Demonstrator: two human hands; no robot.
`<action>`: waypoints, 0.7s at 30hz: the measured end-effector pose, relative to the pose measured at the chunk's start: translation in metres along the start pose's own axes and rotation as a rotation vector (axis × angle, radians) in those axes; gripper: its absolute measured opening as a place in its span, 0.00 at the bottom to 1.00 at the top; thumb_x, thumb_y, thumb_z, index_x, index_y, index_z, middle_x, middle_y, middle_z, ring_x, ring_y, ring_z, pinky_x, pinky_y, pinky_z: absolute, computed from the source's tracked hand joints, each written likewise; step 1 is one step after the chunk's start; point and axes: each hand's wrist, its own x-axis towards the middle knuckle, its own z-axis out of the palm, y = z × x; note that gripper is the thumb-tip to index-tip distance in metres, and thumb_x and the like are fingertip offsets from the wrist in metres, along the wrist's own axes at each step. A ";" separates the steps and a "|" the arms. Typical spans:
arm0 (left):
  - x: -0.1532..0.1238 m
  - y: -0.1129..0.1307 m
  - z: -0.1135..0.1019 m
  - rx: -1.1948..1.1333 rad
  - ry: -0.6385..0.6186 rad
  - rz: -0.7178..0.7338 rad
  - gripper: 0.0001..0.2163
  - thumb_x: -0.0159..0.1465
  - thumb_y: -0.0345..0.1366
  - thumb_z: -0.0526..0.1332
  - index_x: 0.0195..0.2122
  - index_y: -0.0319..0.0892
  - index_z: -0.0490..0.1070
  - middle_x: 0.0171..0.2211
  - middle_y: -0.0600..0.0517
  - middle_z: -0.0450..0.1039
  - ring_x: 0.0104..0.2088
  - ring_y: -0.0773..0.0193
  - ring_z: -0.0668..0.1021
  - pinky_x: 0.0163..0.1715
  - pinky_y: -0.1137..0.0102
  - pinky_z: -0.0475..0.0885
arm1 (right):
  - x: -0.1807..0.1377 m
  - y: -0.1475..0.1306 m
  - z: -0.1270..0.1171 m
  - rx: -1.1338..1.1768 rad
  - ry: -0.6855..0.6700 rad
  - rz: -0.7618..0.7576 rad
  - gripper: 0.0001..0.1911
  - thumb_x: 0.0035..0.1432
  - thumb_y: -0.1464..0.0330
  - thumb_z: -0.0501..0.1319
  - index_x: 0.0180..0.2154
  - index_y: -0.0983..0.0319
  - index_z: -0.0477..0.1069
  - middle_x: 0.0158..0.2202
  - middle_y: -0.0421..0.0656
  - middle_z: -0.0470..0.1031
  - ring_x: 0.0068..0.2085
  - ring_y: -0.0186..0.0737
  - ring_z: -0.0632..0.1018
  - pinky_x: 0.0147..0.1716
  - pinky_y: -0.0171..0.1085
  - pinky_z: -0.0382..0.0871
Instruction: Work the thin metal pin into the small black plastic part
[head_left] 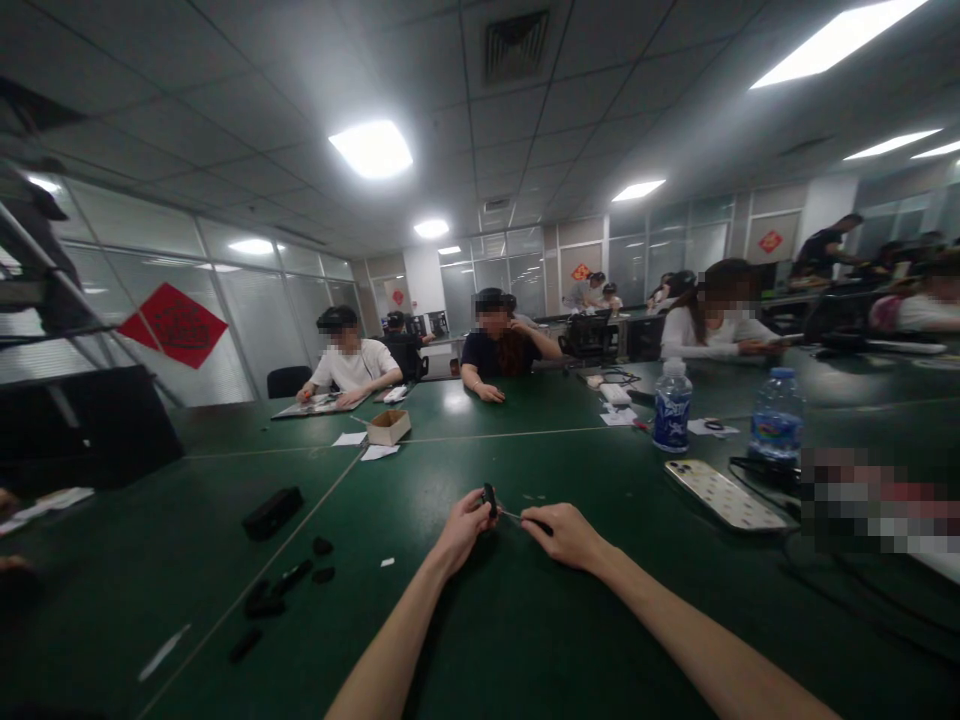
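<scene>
My left hand (466, 522) is closed around a small black part (490, 497), which stands up between thumb and fingers. My right hand (568, 533) grips the dark handle of a screwdriver (529, 520). Its thin metal shaft points left, and the tip meets or nearly meets the black part; the exact contact is too small to tell. Both hands are just above the green table (480, 620). To the left lie several loose black pieces (266, 598) and a black box-shaped object (272, 513).
A small open cardboard box (389, 428) stands ahead to the left. On the right are two plastic bottles (671, 410), a phone in a patterned case (724, 495) and dark cables (817, 580). A white scrap (387, 562) lies near my left forearm. People sit across the table.
</scene>
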 end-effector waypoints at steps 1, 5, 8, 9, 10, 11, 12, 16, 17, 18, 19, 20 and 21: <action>0.000 0.000 0.000 0.001 -0.001 -0.001 0.20 0.51 0.37 0.67 0.45 0.37 0.71 0.31 0.48 0.73 0.30 0.67 0.73 0.34 0.72 0.66 | 0.000 0.000 0.000 -0.001 -0.004 -0.001 0.15 0.63 0.63 0.49 0.41 0.59 0.74 0.34 0.42 0.78 0.33 0.39 0.77 0.35 0.34 0.67; 0.000 0.000 0.000 0.010 -0.002 -0.007 0.20 0.51 0.37 0.67 0.45 0.37 0.70 0.31 0.48 0.73 0.30 0.67 0.73 0.34 0.72 0.66 | 0.001 -0.001 -0.002 -0.006 -0.019 0.001 0.16 0.63 0.63 0.49 0.41 0.59 0.74 0.35 0.43 0.78 0.34 0.39 0.77 0.36 0.34 0.67; 0.000 0.000 0.000 0.017 -0.004 -0.011 0.21 0.51 0.37 0.68 0.46 0.37 0.70 0.32 0.48 0.73 0.30 0.67 0.73 0.34 0.72 0.66 | 0.001 -0.002 -0.004 -0.007 -0.034 0.000 0.16 0.63 0.63 0.48 0.42 0.59 0.73 0.36 0.43 0.78 0.34 0.39 0.77 0.37 0.34 0.67; 0.000 -0.001 0.000 0.019 -0.006 -0.011 0.22 0.51 0.37 0.68 0.46 0.37 0.70 0.32 0.48 0.73 0.30 0.67 0.73 0.34 0.72 0.66 | 0.001 -0.002 -0.005 -0.007 -0.039 -0.001 0.16 0.63 0.63 0.48 0.42 0.59 0.73 0.36 0.43 0.78 0.35 0.39 0.77 0.37 0.34 0.67; 0.000 -0.001 -0.001 0.021 -0.008 -0.011 0.22 0.51 0.37 0.68 0.46 0.37 0.70 0.32 0.48 0.73 0.30 0.67 0.73 0.34 0.72 0.66 | 0.000 -0.003 -0.005 -0.007 -0.045 -0.002 0.16 0.63 0.63 0.49 0.42 0.58 0.73 0.36 0.43 0.78 0.35 0.38 0.77 0.37 0.34 0.67; 0.000 -0.001 -0.001 0.023 -0.010 -0.010 0.22 0.51 0.37 0.68 0.47 0.37 0.70 0.31 0.48 0.73 0.30 0.67 0.73 0.34 0.72 0.66 | 0.000 -0.003 -0.006 -0.008 -0.050 -0.003 0.16 0.63 0.63 0.49 0.42 0.58 0.73 0.35 0.42 0.78 0.34 0.38 0.77 0.36 0.34 0.67; 0.000 0.000 -0.001 0.025 -0.012 -0.009 0.22 0.51 0.38 0.68 0.47 0.37 0.70 0.31 0.48 0.73 0.30 0.67 0.73 0.34 0.72 0.66 | 0.000 -0.004 -0.007 -0.010 -0.053 -0.003 0.16 0.63 0.63 0.49 0.42 0.58 0.73 0.35 0.42 0.78 0.34 0.38 0.77 0.36 0.34 0.68; -0.001 0.000 -0.001 0.031 -0.014 -0.008 0.22 0.51 0.38 0.68 0.46 0.37 0.70 0.32 0.48 0.73 0.31 0.66 0.74 0.35 0.72 0.66 | 0.000 -0.004 -0.007 -0.022 -0.054 0.004 0.16 0.63 0.63 0.49 0.43 0.58 0.73 0.35 0.42 0.78 0.35 0.39 0.77 0.36 0.34 0.68; -0.001 0.001 -0.001 0.031 -0.013 -0.008 0.22 0.51 0.38 0.68 0.46 0.37 0.70 0.32 0.48 0.73 0.31 0.66 0.74 0.35 0.72 0.66 | 0.000 -0.004 -0.006 -0.025 -0.052 0.006 0.16 0.64 0.63 0.48 0.43 0.58 0.73 0.36 0.42 0.78 0.35 0.39 0.77 0.36 0.34 0.67; -0.001 0.001 -0.001 0.032 -0.012 -0.008 0.22 0.51 0.38 0.68 0.46 0.37 0.70 0.32 0.48 0.73 0.31 0.67 0.74 0.35 0.72 0.67 | 0.000 -0.004 -0.006 -0.029 -0.052 0.008 0.16 0.64 0.63 0.48 0.43 0.58 0.73 0.36 0.43 0.78 0.35 0.39 0.77 0.36 0.34 0.67; -0.001 0.001 -0.001 0.032 -0.012 -0.006 0.22 0.51 0.39 0.68 0.46 0.37 0.70 0.32 0.48 0.73 0.31 0.67 0.74 0.35 0.72 0.67 | 0.000 -0.004 -0.005 -0.033 -0.052 0.010 0.16 0.64 0.63 0.48 0.43 0.58 0.73 0.36 0.43 0.78 0.35 0.39 0.77 0.37 0.34 0.67; -0.001 0.001 0.000 0.032 -0.012 -0.003 0.21 0.52 0.40 0.67 0.46 0.38 0.70 0.33 0.48 0.73 0.31 0.67 0.74 0.36 0.72 0.67 | 0.000 -0.003 -0.005 -0.037 -0.053 0.011 0.16 0.64 0.64 0.48 0.43 0.58 0.73 0.36 0.43 0.78 0.35 0.39 0.77 0.37 0.34 0.67; -0.001 0.002 0.000 0.032 -0.012 0.000 0.21 0.52 0.41 0.67 0.45 0.38 0.71 0.33 0.48 0.73 0.31 0.67 0.74 0.36 0.71 0.68 | 0.000 -0.003 -0.005 -0.041 -0.056 0.012 0.16 0.64 0.64 0.48 0.43 0.58 0.73 0.36 0.43 0.78 0.35 0.39 0.77 0.37 0.34 0.66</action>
